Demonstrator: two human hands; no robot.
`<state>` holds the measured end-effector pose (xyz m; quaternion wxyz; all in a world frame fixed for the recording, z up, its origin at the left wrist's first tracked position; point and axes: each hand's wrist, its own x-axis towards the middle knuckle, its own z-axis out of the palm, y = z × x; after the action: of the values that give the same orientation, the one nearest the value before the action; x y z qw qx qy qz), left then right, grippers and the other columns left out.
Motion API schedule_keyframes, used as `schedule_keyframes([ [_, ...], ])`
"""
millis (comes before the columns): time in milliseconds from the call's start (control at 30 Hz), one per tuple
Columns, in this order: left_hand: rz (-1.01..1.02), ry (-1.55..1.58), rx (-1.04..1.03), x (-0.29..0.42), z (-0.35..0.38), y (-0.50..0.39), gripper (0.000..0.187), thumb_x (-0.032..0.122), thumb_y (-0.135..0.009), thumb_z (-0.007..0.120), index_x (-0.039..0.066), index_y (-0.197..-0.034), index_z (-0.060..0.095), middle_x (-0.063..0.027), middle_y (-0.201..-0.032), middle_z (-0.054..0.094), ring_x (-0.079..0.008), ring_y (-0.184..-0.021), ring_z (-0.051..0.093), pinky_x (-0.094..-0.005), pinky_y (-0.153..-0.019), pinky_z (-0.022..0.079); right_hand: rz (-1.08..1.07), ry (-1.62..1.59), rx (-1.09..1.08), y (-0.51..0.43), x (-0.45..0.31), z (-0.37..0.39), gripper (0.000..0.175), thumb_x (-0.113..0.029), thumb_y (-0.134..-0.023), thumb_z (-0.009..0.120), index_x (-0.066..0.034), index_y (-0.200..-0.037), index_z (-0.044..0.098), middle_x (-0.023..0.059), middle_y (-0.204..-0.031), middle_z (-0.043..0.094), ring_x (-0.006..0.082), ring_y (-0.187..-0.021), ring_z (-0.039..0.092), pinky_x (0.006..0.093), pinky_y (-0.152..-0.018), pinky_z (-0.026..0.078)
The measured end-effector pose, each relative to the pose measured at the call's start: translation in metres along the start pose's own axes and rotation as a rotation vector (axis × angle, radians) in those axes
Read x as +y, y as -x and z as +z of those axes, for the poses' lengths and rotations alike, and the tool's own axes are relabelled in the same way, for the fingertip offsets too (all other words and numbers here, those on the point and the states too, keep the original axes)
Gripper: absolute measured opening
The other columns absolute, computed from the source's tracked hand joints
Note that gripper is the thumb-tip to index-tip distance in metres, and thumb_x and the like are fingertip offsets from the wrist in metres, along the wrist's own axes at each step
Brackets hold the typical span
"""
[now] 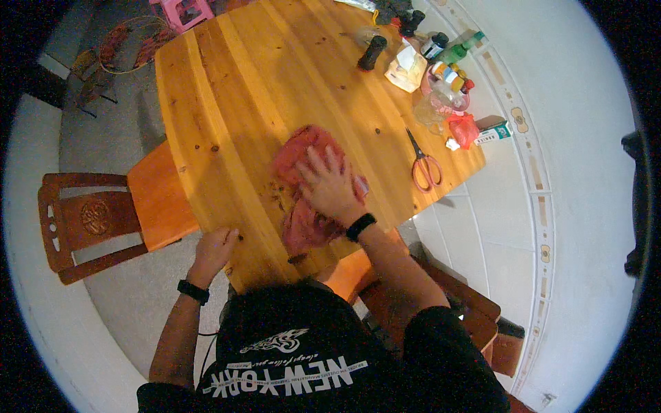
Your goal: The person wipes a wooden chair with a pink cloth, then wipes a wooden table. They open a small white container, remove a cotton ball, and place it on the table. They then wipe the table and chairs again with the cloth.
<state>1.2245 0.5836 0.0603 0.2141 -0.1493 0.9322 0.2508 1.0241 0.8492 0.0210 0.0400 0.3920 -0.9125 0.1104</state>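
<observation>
My right hand (328, 186) lies flat, palm down and fingers spread, on a crumpled red cloth (304, 147) on the wooden table (242, 98). Motion blurs the hand a little. Small dark crumbs (279, 195) are scattered just left of the cloth. A short dark mark or scrap (298, 258) shows below the cloth, near the table's near edge. My left hand (216, 250) rests at the table's left near edge with its fingers curled in, and nothing shows in it. Scissors with pink-red handles (426, 173) lie to the right of the cloth, blades pointing away.
Along the wall side stand a dark jar (372, 53), a tissue pack (406, 69), a green bottle (459, 51), a pink basket of bottles (449, 88), a red plastic bag (465, 129) and a small box (493, 133). A wooden chair (93, 214) is at left, a pink stool (183, 15) beyond.
</observation>
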Motion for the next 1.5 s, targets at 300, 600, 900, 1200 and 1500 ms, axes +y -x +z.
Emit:
schedule_keyframes([
  [300, 0.011, 0.079, 0.017, -0.016, 0.038, 0.02, 0.024, 0.026, -0.098, 0.049, 0.003, -0.106, 0.05, -0.0244, -0.093, 0.065, -0.0442, -0.089, 0.062, -0.0531, -0.073, 0.049, 0.452, 0.116, -0.033, -0.047, 0.13, -0.001, 0.059, -0.05, -0.094, 0.05, -0.0218, -0.146, 0.043, 0.0143, -0.157, 0.03, 0.0493, -0.14, 0.026, 0.0676, -0.107, 0.027],
  [600, 0.089, 0.045, 0.074, -0.004, 0.03, 0.032, 0.033, 0.031, -0.095, 0.056, 0.003, -0.11, 0.049, -0.0233, -0.093, 0.066, -0.0428, -0.086, 0.064, -0.0514, -0.075, 0.051, 0.51, 0.127, 0.023, 0.009, 0.073, -0.005, 0.092, -0.07, -0.076, 0.062, -0.0139, -0.146, 0.041, 0.0236, -0.154, 0.029, 0.0546, -0.138, 0.026, 0.0739, -0.106, 0.019],
  [900, 0.152, 0.072, -0.011, -0.021, 0.021, 0.075, 0.029, 0.032, -0.095, 0.056, 0.006, -0.106, 0.057, -0.0218, -0.086, 0.068, -0.0429, -0.078, 0.065, -0.0524, -0.066, 0.049, 0.484, 0.049, -0.017, 0.067, -0.07, 0.003, 0.102, -0.07, -0.066, 0.071, -0.018, -0.147, 0.038, 0.0204, -0.156, 0.024, 0.0551, -0.136, 0.025, 0.076, -0.102, 0.022],
  [1200, 0.343, 0.187, 0.015, -0.065, 0.034, 0.118, 0.03, 0.031, -0.094, 0.058, 0.003, -0.103, 0.06, -0.0235, -0.084, 0.067, -0.0435, -0.081, 0.065, -0.0503, -0.068, 0.049, 0.358, -0.028, -0.052, 0.113, -0.206, 0.01, 0.094, -0.066, -0.068, 0.071, -0.0206, -0.145, 0.043, 0.0174, -0.157, 0.026, 0.0515, -0.138, 0.028, 0.0711, -0.099, 0.031],
  [1500, 0.511, 0.176, 0.003, -0.074, 0.031, 0.144, 0.03, 0.03, -0.093, 0.06, 0.001, -0.099, 0.059, -0.0228, -0.081, 0.064, -0.0408, -0.077, 0.063, -0.0462, -0.066, 0.047, 0.322, 0.01, -0.02, 0.155, -0.251, 0.007, 0.063, -0.042, -0.077, 0.07, -0.022, -0.135, 0.055, 0.0102, -0.15, 0.039, 0.0425, -0.128, 0.04, 0.0616, -0.085, 0.042],
])
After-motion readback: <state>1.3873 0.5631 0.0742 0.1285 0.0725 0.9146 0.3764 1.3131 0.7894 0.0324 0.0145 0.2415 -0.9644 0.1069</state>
